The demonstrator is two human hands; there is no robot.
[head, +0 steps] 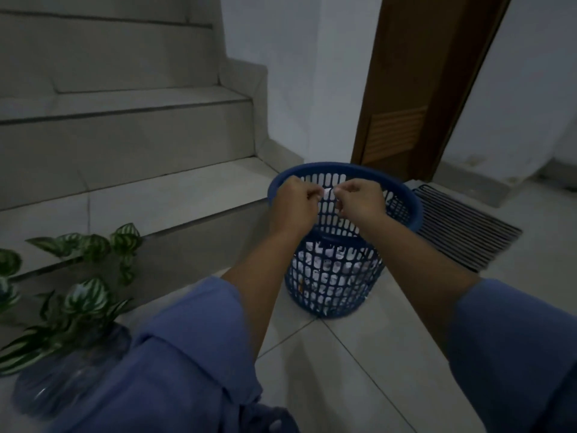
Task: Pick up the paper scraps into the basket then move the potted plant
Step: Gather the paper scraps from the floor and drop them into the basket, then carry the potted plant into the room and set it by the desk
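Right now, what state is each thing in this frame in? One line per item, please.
Basket: upright on the floor, partly filled with paper scraps.
Paper scrap: pinched between both hands above the basket's opening.
Left hand: shut on the scrap.
Right hand: shut on the scrap.
Potted plant: on the floor beside the stairs, untouched.
Door: whether open or shut cannot be told.
Mat: lying flat by the door.

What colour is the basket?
Blue, with slotted mesh walls; the basket shows clearly in the head view.
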